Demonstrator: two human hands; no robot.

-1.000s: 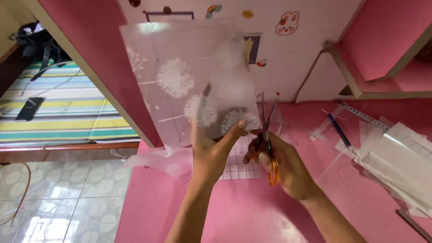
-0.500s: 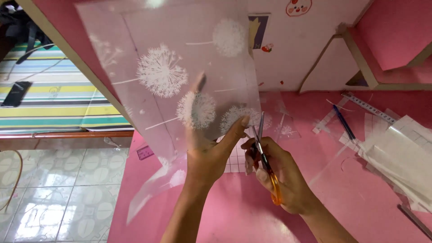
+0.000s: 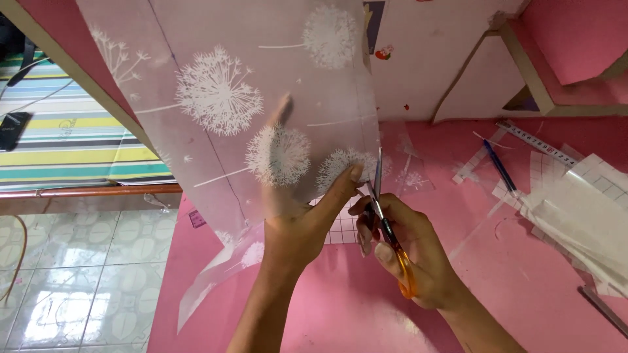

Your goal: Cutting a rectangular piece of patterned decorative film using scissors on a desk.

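Film (image 3: 261,98) — held upright above both hands | left hand (image 3: 294,229) pinches its lower edge | right hand (image 3: 405,255) grips scissors (image 3: 386,222), blades pointing up at its right edge

The translucent frosted plastic sheet printed with white dandelion heads (image 3: 222,98) runs off the top edge. Behind it, the left hand (image 3: 294,222) shows its fingers only as a dim shape. The right hand (image 3: 412,261) covers most of the orange-handled scissors (image 3: 392,238). The white sheet stack (image 3: 582,222) is cut off at the right edge.
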